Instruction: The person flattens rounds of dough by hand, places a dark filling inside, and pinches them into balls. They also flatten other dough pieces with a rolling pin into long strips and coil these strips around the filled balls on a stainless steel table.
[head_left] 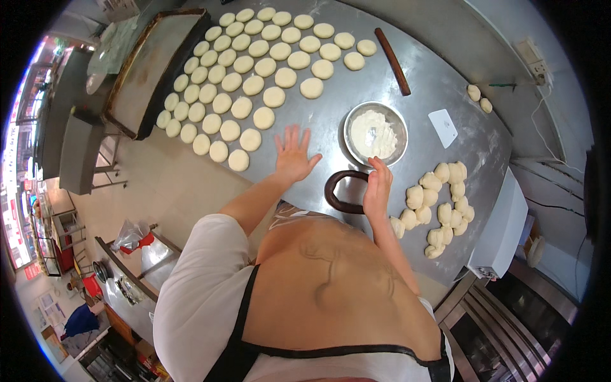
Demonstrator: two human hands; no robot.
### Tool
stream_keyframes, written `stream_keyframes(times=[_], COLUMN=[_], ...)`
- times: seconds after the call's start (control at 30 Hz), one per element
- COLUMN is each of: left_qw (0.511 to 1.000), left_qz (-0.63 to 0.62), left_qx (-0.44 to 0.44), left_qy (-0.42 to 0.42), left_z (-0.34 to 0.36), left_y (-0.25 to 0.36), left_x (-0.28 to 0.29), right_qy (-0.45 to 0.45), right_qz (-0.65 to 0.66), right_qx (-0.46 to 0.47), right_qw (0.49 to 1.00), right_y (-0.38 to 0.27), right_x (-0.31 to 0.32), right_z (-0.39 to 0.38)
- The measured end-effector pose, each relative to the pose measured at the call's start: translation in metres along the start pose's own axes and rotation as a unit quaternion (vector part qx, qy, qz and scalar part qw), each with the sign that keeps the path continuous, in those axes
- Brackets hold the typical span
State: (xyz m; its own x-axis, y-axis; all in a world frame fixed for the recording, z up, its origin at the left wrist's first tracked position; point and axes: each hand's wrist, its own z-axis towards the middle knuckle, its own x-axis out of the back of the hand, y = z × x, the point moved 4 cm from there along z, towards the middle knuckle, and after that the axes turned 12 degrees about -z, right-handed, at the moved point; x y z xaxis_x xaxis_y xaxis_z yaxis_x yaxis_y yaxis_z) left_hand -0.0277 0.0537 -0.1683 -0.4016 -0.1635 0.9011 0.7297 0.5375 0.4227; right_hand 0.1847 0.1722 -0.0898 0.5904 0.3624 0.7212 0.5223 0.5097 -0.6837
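Observation:
My left hand (294,155) is spread flat, palm down, at the near edge of the steel table (305,124), holding nothing. It is beside the near end of several rows of round, flat dough discs (253,85). My right hand (378,188) has its fingers stretched out and turned edge-on, next to a smooth dark brown oval ring (331,194). The hand overlaps the ring's right side; whether they touch is hidden. What the ring is made of is unclear. Just beyond the fingertips stands a metal bowl (405,137) with white flour (370,132) inside.
A wooden rolling pin (393,62) lies at the far side. A white scraper (443,128) and lumpy dough pieces (443,181) are on the right, with two small dough pieces (480,99) by the wall. A large dark-rimmed tray (156,63) stands left; a white box (499,226) flanks the right edge.

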Motion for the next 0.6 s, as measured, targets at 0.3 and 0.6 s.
stream_keyframes(times=[0.3, 0.6], left_qw=[0.991, 0.999], left_qz=[0.075, 0.014], left_qx=[-0.106, -0.008], left_qy=[-0.024, 0.041], left_z=[0.017, 0.007], left_y=[-0.006, 0.001], left_x=[0.004, 0.005], right_qy=[0.042, 0.036], right_qz=[-0.003, -0.014], right_qx=[-0.001, -0.018], right_qw=[0.999, 0.999], right_y=[0.007, 0.013], right_x=[0.01, 0.012], right_z=[0.002, -0.014])
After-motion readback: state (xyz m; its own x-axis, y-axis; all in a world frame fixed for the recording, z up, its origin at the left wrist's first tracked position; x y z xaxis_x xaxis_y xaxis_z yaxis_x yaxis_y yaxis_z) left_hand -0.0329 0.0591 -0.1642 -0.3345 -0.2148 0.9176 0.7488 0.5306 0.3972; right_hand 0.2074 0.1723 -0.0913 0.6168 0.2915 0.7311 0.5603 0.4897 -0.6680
